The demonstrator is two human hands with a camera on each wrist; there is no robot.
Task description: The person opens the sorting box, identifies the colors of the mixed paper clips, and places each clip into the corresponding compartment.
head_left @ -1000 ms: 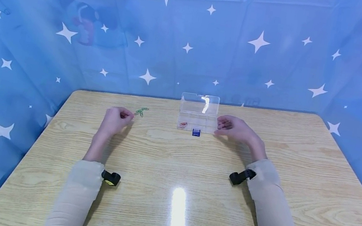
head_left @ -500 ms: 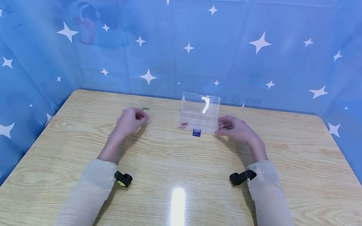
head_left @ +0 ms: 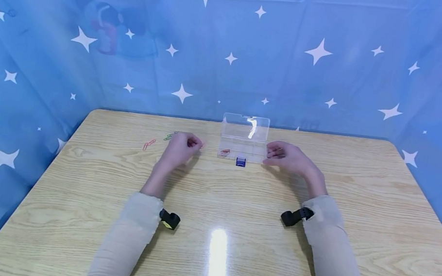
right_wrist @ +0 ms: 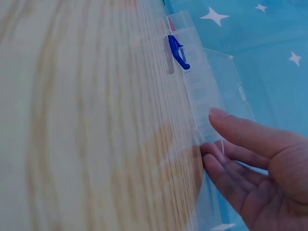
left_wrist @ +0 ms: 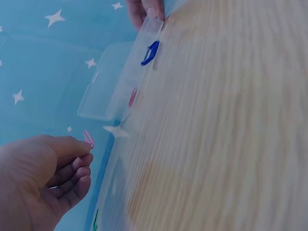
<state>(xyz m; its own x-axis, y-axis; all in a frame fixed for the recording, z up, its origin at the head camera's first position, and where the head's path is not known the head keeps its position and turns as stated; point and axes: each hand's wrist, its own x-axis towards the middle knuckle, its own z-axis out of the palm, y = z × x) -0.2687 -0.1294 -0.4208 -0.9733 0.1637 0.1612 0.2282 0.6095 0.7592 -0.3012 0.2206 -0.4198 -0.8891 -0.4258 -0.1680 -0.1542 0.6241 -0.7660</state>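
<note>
Between thumb and forefinger my left hand [head_left: 180, 148] pinches a pink paperclip [left_wrist: 88, 139], held up a short way left of the clear plastic box [head_left: 254, 147]. The box lies with its lid [head_left: 235, 126] raised at the back and a blue latch [head_left: 241, 162] on its front. In its left front compartment lie red paperclips [head_left: 225, 152]. My right hand [head_left: 288, 157] grips the right end of the box, its thumb at the edge and its fingers curled at the end, as the right wrist view shows.
Green paperclips [head_left: 168, 137] lie behind my left hand, partly hidden by it. Pink paperclips [head_left: 149, 144] lie farther left on the wooden table [head_left: 269, 265]. A blue starry cloth [head_left: 221, 34] hangs close behind the table's back edge.
My left hand has moved right from beside the green paperclips toward the box, carrying the pink paperclip. Pink paperclips it covered now show. My right hand and the box have stayed put.
</note>
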